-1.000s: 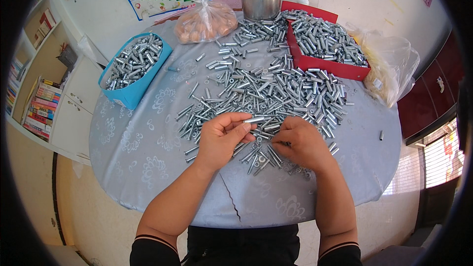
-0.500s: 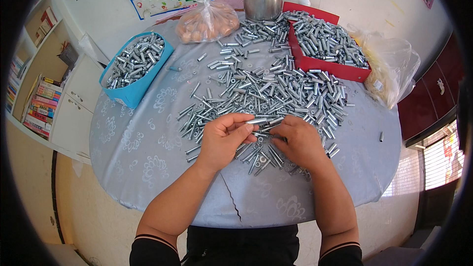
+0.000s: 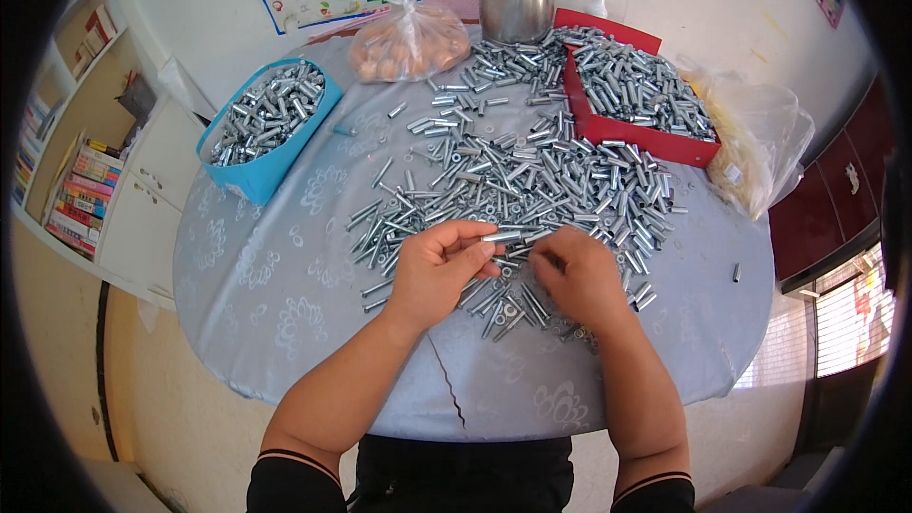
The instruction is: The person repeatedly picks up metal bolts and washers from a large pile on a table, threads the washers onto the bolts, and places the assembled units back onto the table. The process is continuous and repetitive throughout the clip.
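"Across the grey desk (image 3: 247, 323), what lies spread?"
"One heap (image 3: 551, 176) of metal bolts and tubes, with a blue box (image 3: 271, 174) at the far left and a red box (image 3: 648, 141) at the far right, both filled with metal parts (image 3: 271, 112)."
"And the left hand (image 3: 439, 271)?"
"Its grip pinches a tube (image 3: 503, 237) between thumb and fingers, over the heap's near side."
"The right hand (image 3: 578, 271)?"
"Fingers curled, near the tube's right end; whether that grip holds anything, one cannot tell."

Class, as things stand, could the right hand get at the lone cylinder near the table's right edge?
Probably yes: past the edge of the pile, only tablecloth shows between the right hand and the cylinder, though whether that hand holds anything is unclear.
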`<state>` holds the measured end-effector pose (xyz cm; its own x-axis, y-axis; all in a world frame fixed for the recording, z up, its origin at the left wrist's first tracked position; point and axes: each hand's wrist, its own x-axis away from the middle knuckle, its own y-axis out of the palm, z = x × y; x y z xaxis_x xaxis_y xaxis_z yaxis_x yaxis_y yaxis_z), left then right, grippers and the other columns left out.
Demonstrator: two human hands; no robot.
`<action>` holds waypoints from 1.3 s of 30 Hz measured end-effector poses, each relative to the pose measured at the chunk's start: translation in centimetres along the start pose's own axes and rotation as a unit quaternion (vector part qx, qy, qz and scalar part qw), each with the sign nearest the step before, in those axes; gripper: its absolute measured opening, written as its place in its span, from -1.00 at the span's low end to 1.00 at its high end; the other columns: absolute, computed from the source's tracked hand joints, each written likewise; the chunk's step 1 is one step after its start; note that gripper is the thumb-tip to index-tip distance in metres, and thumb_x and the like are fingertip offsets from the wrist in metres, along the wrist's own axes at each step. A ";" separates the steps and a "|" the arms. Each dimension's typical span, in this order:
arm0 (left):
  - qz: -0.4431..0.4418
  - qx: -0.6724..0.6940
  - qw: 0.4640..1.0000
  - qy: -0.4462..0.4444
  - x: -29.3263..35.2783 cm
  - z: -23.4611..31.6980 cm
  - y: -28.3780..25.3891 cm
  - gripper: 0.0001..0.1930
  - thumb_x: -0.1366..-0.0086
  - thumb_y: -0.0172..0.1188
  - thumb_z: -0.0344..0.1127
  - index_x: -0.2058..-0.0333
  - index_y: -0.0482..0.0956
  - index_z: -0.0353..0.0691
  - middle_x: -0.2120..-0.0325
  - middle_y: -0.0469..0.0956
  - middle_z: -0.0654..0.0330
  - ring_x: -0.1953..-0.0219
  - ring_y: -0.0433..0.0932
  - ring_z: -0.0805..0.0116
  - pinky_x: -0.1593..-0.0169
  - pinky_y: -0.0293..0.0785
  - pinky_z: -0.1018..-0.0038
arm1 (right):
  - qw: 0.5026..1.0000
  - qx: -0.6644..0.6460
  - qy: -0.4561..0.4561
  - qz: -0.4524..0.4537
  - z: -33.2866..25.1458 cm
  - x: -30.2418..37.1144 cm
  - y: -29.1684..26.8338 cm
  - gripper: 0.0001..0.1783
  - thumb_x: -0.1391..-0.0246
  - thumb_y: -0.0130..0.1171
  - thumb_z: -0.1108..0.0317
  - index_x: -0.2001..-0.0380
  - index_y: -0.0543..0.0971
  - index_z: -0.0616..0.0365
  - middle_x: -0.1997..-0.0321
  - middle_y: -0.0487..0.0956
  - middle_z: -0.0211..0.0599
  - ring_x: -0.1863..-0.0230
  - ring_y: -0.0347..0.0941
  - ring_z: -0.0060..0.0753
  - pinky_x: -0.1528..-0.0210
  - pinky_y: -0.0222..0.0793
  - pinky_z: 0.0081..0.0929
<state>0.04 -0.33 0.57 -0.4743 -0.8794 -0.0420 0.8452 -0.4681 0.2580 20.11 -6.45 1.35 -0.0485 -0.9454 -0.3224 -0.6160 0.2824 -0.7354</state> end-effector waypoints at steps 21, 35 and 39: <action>-0.019 -0.020 1.000 -0.010 0.1 -0.2 0.2 -0.78 -0.32 0.15 -0.51 0.07 0.55 -0.40 0.29 0.65 0.02 0.37 0.66 0.38 0.26 0.63 0.54 | 0.868 -0.464 0.178 -0.004 -0.4 -0.3 -0.2 -0.86 -0.08 0.27 0.54 0.26 0.58 0.28 0.34 0.63 -0.37 0.32 0.53 -0.61 0.27 0.42 -0.66; -0.025 -0.003 1.000 -0.010 0.2 0.7 0.0 -0.76 -0.32 0.15 -0.50 0.05 0.54 -0.42 0.28 0.65 0.03 0.37 0.64 0.42 0.26 0.60 0.57 | 0.860 -0.471 0.188 -0.054 -0.2 -0.3 -0.5 -0.82 -0.05 0.30 0.52 0.24 0.60 0.27 0.33 0.61 -0.43 0.34 0.50 -0.64 0.29 0.42 -0.65; 0.036 0.004 0.999 0.019 -0.1 0.9 -0.2 -0.77 -0.31 0.15 -0.49 0.07 0.56 -0.38 0.29 0.66 0.05 0.40 0.65 0.41 0.29 0.61 0.53 | 0.978 -0.204 0.024 -0.032 0.3 -0.3 0.1 -0.81 0.05 0.33 0.48 0.30 0.63 0.14 0.39 0.59 -0.40 0.39 0.52 -0.44 0.33 0.44 -0.52</action>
<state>-0.29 -0.03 1.35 -0.4024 -0.9136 -0.0586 0.8746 -0.4026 0.2701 20.30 -6.12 1.18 -0.0314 -0.9682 -0.2480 -0.8813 0.1439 -0.4502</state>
